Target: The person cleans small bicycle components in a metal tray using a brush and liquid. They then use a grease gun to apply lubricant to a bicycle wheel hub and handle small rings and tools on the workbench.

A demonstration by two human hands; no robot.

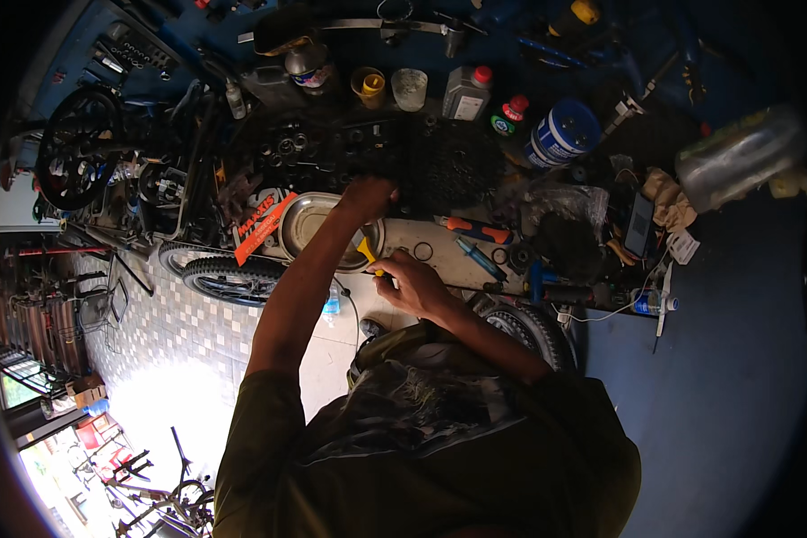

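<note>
A round steel pan (300,229) sits near the bench's front edge. My left hand (368,200) is over its far right rim, fingers closed; what they hold, if anything, I cannot make out. My right hand (407,282) grips a yellow-handled brush (367,253) at the pan's right side; the brush head is partly hidden behind my left forearm. An orange printed strip (258,238) lies left of the pan. To the right lie an orange-handled tool (480,230), a blue syringe-like tool (482,260) and dark rings (423,252).
Dark parts (300,148), cups (410,88), bottles (466,94) and a blue-white tub (560,134) stand at the back. A phone (638,224) is at the right. Bicycle wheels (229,282) are below the bench. Bicycle frames stand on the left.
</note>
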